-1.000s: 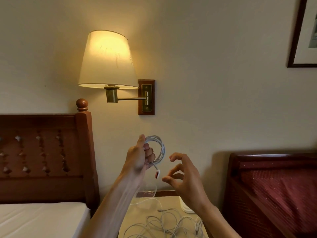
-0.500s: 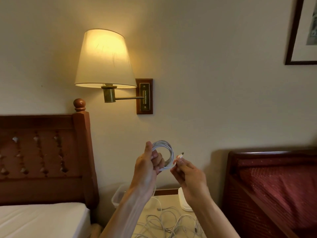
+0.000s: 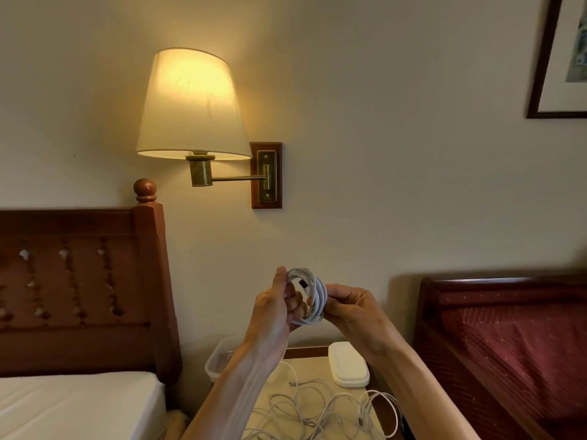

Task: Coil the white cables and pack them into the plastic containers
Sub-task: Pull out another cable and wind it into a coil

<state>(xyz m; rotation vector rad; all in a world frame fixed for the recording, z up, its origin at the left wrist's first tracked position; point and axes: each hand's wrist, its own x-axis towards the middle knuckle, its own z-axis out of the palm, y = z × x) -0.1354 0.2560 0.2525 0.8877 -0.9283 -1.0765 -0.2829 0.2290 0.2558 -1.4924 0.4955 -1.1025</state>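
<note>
I hold a coiled white cable (image 3: pixel 313 296) up in front of the wall, above the bedside table. My left hand (image 3: pixel 278 308) grips the coil's left side, thumb upright. My right hand (image 3: pixel 351 308) pinches its right side with curled fingers. A plug end shows inside the loop. Below, a tangle of loose white cables (image 3: pixel 317 411) lies on the table. A clear plastic container (image 3: pixel 217 360) stands at the table's back left, partly hidden by my left forearm. A white closed container (image 3: pixel 347 365) sits at the back right.
The small bedside table (image 3: pixel 313 368) stands between two beds: a wooden headboard (image 3: pixel 82 290) and white mattress on the left, a red-covered bed (image 3: pixel 514 338) on the right. A lit wall lamp (image 3: pixel 193 109) hangs above. A framed picture (image 3: pixel 562 55) is top right.
My right hand, first apart from the coil, took the loose plug end, brought it into the loop and now holds the coil's right side. The coil has lowered slightly.
</note>
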